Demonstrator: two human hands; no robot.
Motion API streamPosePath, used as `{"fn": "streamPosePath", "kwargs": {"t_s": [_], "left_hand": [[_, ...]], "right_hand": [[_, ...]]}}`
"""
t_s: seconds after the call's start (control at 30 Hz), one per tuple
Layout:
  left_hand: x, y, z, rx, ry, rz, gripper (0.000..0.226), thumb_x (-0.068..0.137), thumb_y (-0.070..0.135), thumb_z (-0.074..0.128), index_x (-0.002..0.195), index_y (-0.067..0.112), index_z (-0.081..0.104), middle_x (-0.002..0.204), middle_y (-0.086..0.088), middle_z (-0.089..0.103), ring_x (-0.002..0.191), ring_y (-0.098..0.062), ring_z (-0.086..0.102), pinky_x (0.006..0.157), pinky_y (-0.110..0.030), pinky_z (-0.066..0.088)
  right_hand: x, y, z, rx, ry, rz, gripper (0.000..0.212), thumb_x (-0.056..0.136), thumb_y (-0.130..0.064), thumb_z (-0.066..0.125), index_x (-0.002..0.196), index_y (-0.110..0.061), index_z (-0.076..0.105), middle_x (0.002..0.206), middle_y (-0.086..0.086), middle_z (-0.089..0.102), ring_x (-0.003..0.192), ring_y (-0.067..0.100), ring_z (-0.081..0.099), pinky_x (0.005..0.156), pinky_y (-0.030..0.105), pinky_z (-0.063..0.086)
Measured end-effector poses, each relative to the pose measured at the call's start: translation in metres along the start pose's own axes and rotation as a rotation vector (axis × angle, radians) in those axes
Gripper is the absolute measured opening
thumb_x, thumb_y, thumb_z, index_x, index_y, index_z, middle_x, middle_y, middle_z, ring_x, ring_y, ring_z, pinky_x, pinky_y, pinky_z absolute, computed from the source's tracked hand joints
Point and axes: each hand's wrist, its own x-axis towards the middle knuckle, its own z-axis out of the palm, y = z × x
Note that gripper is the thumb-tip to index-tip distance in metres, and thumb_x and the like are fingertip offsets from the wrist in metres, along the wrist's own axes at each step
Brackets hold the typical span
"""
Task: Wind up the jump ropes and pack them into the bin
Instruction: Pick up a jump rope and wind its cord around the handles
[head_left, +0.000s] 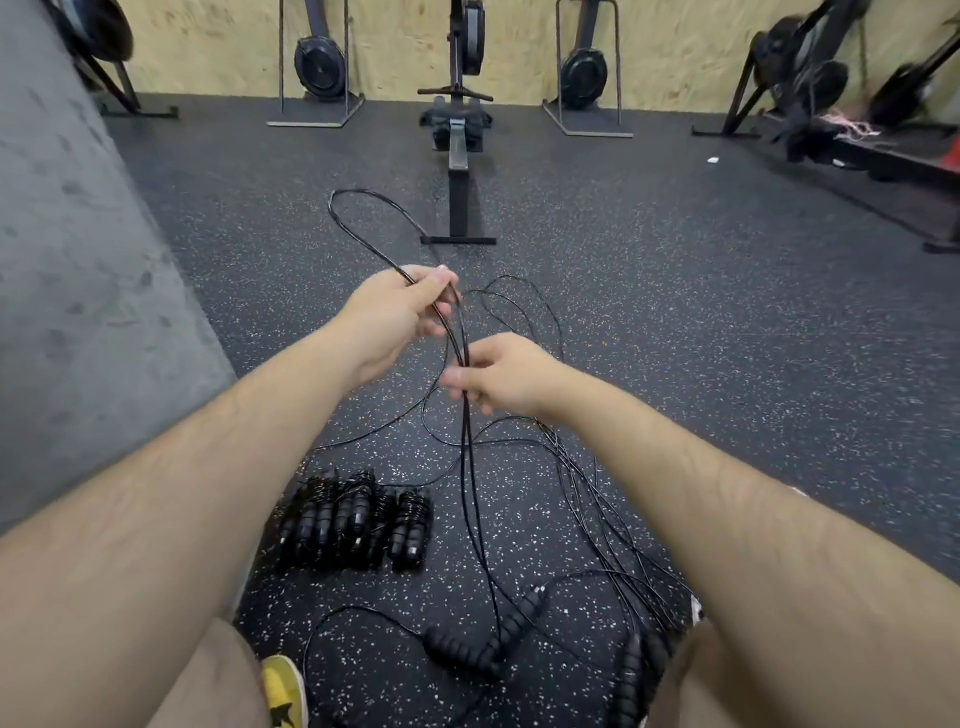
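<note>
Row of wound black jump-rope bundles (358, 525), low left on speckled black rubber floor (675, 312); count unclear, coils merging.
Yellow shoe (283, 686), bottom edge, cut off by frame and left thigh.
Left hand (400, 312), raised, fingers curled, pinching thin black jump-rope cable (464, 345) at base of a loop (arching up and leftward).
Right hand (498, 374), lower, just beside, thumb and fingers closed round same strands.
Pair of black ribbed foam handles (483, 639), crossed on floor between knees.
Further black handles (634, 675), half hidden by right leg.
Loose cable tangle under right forearm, strands too thin to trace.
</note>
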Motion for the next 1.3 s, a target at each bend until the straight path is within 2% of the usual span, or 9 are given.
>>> {"fn": "streamPosePath", "kwargs": {"t_s": [0.13, 0.23, 0.33, 0.43, 0.63, 0.83, 1.0, 1.1, 1.3], "left_hand": [[-0.012, -0.012, -0.003, 0.076, -0.218, -0.200, 0.051, 0.103, 0.046, 0.048, 0.127, 0.004, 0.061, 0.115, -0.009, 0.071, 0.109, -0.022, 0.068, 0.088, -0.036, 0.056], [-0.029, -0.035, 0.004, 0.238, -0.481, -0.243, 0.035, 0.107, 0.035, 0.045, 0.128, 0.011, 0.060, 0.117, -0.002, 0.075, 0.114, -0.017, 0.068, 0.096, -0.031, 0.051], [-0.035, -0.045, 0.015, 0.288, -0.340, -0.178, 0.022, 0.107, 0.016, 0.047, 0.108, 0.007, 0.067, 0.098, -0.004, 0.078, 0.101, -0.023, 0.073, 0.081, -0.028, 0.056], [-0.027, -0.035, 0.011, 0.268, -0.140, -0.071, 0.021, 0.105, 0.015, 0.054, 0.099, 0.001, 0.069, 0.088, -0.009, 0.076, 0.086, -0.022, 0.074, 0.081, -0.040, 0.061], [-0.006, -0.003, 0.001, 0.218, 0.011, 0.078, 0.020, 0.102, 0.017, 0.059, 0.089, 0.009, 0.072, 0.081, -0.002, 0.071, 0.076, -0.015, 0.069, 0.065, -0.022, 0.055], [-0.009, -0.012, -0.007, 0.197, -0.120, -0.016, 0.038, 0.107, 0.038, 0.044, 0.101, 0.012, 0.071, 0.095, -0.007, 0.073, 0.085, -0.023, 0.067, 0.082, -0.041, 0.055], [-0.022, -0.027, -0.009, -0.076, -0.288, -0.194, 0.039, 0.109, 0.028, 0.030, 0.101, 0.008, 0.063, 0.096, -0.012, 0.073, 0.090, -0.024, 0.069, 0.084, -0.039, 0.052], [-0.025, -0.034, -0.009, 0.106, -0.343, -0.183, 0.026, 0.106, 0.012, 0.040, 0.112, 0.009, 0.065, 0.111, -0.013, 0.075, 0.108, -0.027, 0.070, 0.102, -0.043, 0.051], [-0.017, -0.024, 0.005, 0.303, -0.069, -0.033, 0.020, 0.103, 0.014, 0.055, 0.095, 0.010, 0.073, 0.094, -0.006, 0.077, 0.089, -0.018, 0.074, 0.092, -0.041, 0.059]], "right_hand": [[0.007, -0.014, -0.014, 0.195, 0.182, -0.062, 0.018, 0.096, -0.021, 0.066, 0.079, -0.016, 0.068, 0.064, -0.001, 0.065, 0.047, 0.008, 0.052, 0.050, 0.021, 0.046], [0.013, -0.023, -0.021, 0.391, 0.279, -0.091, 0.018, 0.096, -0.014, 0.065, 0.079, -0.010, 0.067, 0.071, 0.004, 0.066, 0.043, 0.007, 0.047, 0.046, 0.019, 0.043], [0.019, -0.025, -0.023, 0.487, 0.294, -0.071, 0.017, 0.098, -0.015, 0.062, 0.084, -0.005, 0.066, 0.081, 0.009, 0.067, 0.051, 0.011, 0.050, 0.049, 0.019, 0.043], [0.026, -0.021, -0.022, 0.529, 0.225, 0.006, 0.011, 0.094, -0.005, 0.057, 0.086, -0.003, 0.064, 0.088, 0.014, 0.065, 0.069, 0.023, 0.053, 0.051, 0.026, 0.040], [0.008, 0.000, -0.008, 0.016, -0.134, 0.006, 0.018, 0.087, -0.017, 0.070, 0.098, -0.003, 0.072, 0.087, 0.010, 0.069, 0.058, 0.011, 0.052, 0.068, 0.028, 0.048], [0.015, -0.011, -0.007, 0.236, 0.101, -0.125, 0.005, 0.093, -0.006, 0.067, 0.094, -0.002, 0.067, 0.079, 0.011, 0.069, 0.055, 0.015, 0.057, 0.055, 0.026, 0.052], [0.024, -0.018, -0.007, 0.292, 0.213, -0.131, 0.012, 0.090, -0.007, 0.072, 0.100, -0.006, 0.065, 0.068, 0.008, 0.065, 0.047, 0.017, 0.055, 0.051, 0.031, 0.053], [0.027, -0.018, -0.010, 0.380, 0.294, -0.142, 0.008, 0.090, -0.010, 0.071, 0.095, -0.009, 0.065, 0.076, 0.009, 0.072, 0.054, 0.016, 0.057, 0.056, 0.033, 0.055], [0.020, -0.008, -0.025, 0.416, 0.310, -0.004, 0.020, 0.097, 0.002, 0.047, 0.106, -0.002, 0.063, 0.095, 0.013, 0.067, 0.069, 0.016, 0.062, 0.055, 0.024, 0.054]]}}
